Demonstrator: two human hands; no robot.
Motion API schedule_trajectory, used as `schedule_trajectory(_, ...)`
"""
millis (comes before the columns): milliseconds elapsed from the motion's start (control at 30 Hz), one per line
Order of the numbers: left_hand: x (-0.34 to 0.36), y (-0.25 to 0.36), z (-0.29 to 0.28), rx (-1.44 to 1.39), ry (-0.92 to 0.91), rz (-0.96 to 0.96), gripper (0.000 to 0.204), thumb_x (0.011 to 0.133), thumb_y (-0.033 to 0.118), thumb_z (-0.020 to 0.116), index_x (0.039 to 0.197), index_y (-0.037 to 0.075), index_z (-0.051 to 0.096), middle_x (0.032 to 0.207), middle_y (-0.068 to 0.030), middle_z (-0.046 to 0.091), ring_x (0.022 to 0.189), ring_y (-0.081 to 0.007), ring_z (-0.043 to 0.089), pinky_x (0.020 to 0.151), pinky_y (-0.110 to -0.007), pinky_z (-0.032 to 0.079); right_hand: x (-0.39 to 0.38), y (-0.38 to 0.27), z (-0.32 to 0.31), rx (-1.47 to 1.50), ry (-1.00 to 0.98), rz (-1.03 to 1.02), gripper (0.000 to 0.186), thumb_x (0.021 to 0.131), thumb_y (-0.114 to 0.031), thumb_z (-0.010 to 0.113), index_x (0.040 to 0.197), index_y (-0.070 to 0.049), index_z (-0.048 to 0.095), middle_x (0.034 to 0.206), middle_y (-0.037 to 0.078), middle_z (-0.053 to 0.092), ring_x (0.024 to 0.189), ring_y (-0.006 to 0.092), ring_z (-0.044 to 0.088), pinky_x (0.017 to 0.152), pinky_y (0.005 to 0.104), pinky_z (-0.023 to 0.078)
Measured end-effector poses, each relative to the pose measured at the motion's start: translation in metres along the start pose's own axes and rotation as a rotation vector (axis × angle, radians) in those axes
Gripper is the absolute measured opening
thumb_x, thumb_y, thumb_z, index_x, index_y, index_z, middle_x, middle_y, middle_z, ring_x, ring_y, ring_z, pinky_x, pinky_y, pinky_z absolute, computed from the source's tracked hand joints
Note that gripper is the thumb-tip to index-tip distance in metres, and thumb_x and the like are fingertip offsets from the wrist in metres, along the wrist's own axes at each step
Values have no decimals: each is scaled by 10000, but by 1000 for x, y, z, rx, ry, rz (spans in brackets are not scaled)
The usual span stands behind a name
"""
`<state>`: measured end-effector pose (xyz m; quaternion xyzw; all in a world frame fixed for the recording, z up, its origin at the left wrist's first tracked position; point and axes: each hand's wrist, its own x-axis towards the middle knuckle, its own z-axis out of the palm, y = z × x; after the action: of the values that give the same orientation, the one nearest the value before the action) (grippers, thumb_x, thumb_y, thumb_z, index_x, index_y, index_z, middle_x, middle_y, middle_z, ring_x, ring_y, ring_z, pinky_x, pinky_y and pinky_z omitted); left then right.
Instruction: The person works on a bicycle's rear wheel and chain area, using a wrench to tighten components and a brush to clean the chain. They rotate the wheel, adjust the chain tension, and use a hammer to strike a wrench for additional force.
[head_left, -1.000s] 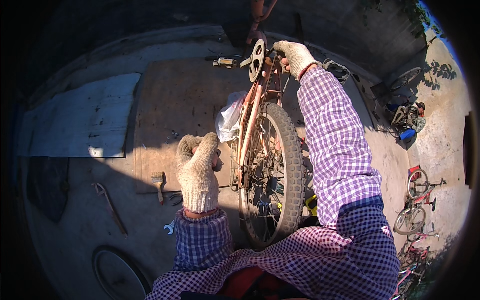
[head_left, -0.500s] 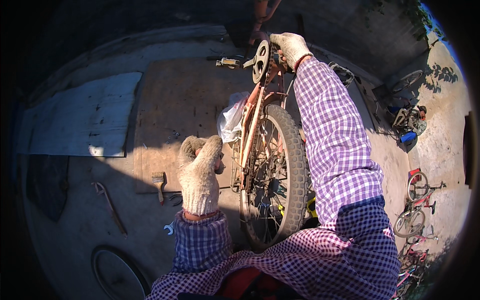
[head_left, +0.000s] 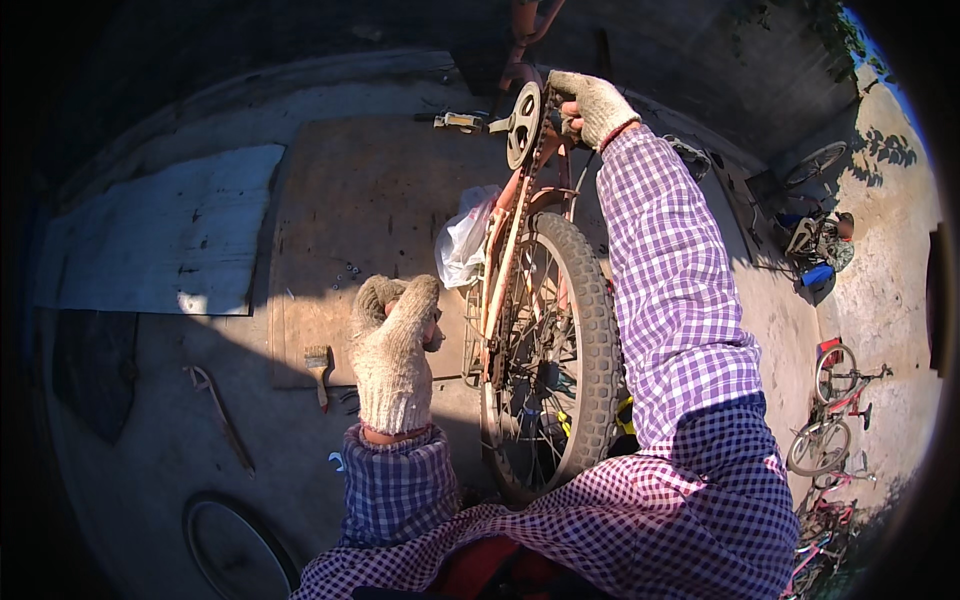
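In front of me stands a bicycle with a knobbly rear wheel (head_left: 588, 330), its worn pinkish frame (head_left: 510, 190) running away from me. A chain (head_left: 518, 225) leads to the grey chainring (head_left: 523, 125), with a pedal (head_left: 459, 122) out to its left. Just right of the chainring, my right hand (head_left: 597, 108), in a whitish knitted glove, has its fingers curled in; what they grip is hidden. My left hand (head_left: 397, 345), gloved alike, is raised left of the wheel, apart from it. Its fingers are closed, and I cannot make out anything in them.
A white plastic bag (head_left: 463, 238) lies against the bicycle's left side. On the board (head_left: 330, 215) are small nuts and a paintbrush (head_left: 318, 372). A pipe wrench (head_left: 222, 418) and a loose tyre (head_left: 232, 500) lie at left. Other bicycles (head_left: 838, 390) stand far right.
My right hand has shifted slightly right and towards me beside the chainring, showing more of its fingers. My left hand has drifted a little left. The wheel looks slightly shifted right.
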<state>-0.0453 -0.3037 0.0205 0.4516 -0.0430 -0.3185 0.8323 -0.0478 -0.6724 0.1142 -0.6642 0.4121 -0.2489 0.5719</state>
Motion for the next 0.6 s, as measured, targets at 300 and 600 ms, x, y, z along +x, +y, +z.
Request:
schedule_trajectory(300,-3,-1,3,19,5,-19,331,956,114,780,797,174,497,722,59,511,628,-75,466,571,-268,403,19,10,1,-78,36,-34,219,982,-266,737,1016,-51,760,715,8,622,520,93,496,446,257,400)
schedule_trajectory(600,-5,-3,3,10,-3,-11,327,956,112,777,803,173,494,723,49,508,632,-79,463,580,-270,400,29,15,1,-309,55,-199,279,971,-252,739,1094,-5,781,923,87,768,758,177,707,694,316,561)
